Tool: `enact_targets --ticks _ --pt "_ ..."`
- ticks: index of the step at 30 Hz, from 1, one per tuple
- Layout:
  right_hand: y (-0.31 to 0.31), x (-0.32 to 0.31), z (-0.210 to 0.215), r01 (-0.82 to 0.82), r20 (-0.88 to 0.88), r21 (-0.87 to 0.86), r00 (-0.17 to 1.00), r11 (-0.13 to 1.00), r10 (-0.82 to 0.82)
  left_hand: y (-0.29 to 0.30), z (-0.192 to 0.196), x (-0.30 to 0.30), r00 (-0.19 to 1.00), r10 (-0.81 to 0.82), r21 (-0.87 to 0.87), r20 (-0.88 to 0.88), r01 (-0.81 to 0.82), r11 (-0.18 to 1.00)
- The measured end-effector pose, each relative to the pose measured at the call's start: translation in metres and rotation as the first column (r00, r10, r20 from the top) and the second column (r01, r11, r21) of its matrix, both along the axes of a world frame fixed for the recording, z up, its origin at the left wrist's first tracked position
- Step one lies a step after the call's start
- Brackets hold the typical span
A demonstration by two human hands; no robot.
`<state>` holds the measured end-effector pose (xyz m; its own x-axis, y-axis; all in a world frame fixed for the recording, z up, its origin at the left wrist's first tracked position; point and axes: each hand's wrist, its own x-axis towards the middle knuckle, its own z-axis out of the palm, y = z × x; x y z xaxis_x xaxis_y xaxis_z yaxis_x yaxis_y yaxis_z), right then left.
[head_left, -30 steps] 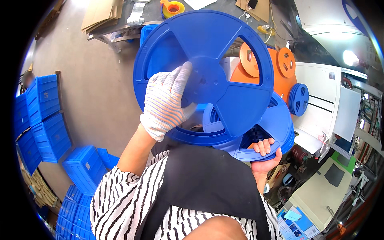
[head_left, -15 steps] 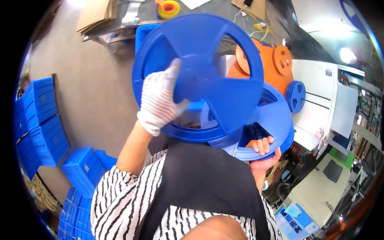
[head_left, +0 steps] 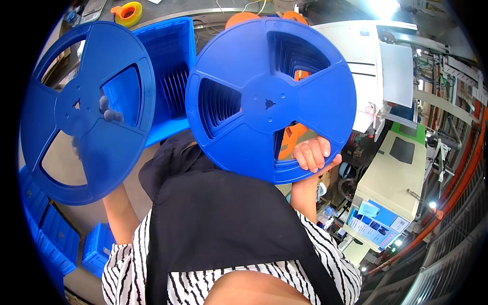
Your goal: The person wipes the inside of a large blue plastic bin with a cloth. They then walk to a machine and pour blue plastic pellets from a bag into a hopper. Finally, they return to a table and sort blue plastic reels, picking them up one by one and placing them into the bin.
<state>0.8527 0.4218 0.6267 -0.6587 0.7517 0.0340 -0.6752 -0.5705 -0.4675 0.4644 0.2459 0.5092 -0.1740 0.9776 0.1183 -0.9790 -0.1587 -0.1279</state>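
And they part! The blue disc stack [head_left: 290,109] shows its whole face, right hand [head_left: 311,154] clamped on the lower rim; the single blue disc [head_left: 84,119] is out wide left, gripped by a left hand [head_left: 110,112] mostly hidden behind it. Each hand carries its own load. Beyond, that disc cuts across the blue crate [head_left: 162,46]; thin discs [head_left: 174,89] stand inside, a yellow tape roll [head_left: 134,19] past it.

The left hand [head_left: 109,115], gloved and mostly hidden, curled at nine o'clock, its forearm [head_left: 121,216] at eight; the bare right hand [head_left: 312,154] clenched at three.
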Motion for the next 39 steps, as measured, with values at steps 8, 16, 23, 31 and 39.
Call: enact_targets --ticks 8,16,23,31,39 --pt "0.019 -0.023 0.021 -0.015 -0.127 0.103 0.992 0.995 0.028 0.003 0.001 0.010 1.000 0.003 0.031 0.005 -0.003 1.000" --pt "0.041 -0.017 0.023 -0.197 -0.195 0.301 0.945 0.933 0.262 0.016 0.028 0.043 0.949 0.204 -0.111 -0.241 -0.236 0.965" --pt "0.036 -0.032 0.030 -0.140 -0.161 0.290 0.968 0.947 0.193 0.035 0.049 0.068 0.865 0.133 -0.422 -0.484 -0.363 0.831" --pt "-0.006 -0.101 0.044 -0.221 0.521 0.293 0.852 0.930 0.039 0.099 0.064 0.132 0.659 -0.139 -0.331 -0.739 -0.175 0.927" --pt "-0.016 -0.112 0.055 -0.104 0.688 0.026 0.723 0.994 0.057 0.075 0.069 0.116 0.856 -0.222 -0.444 -0.468 -0.010 0.896"
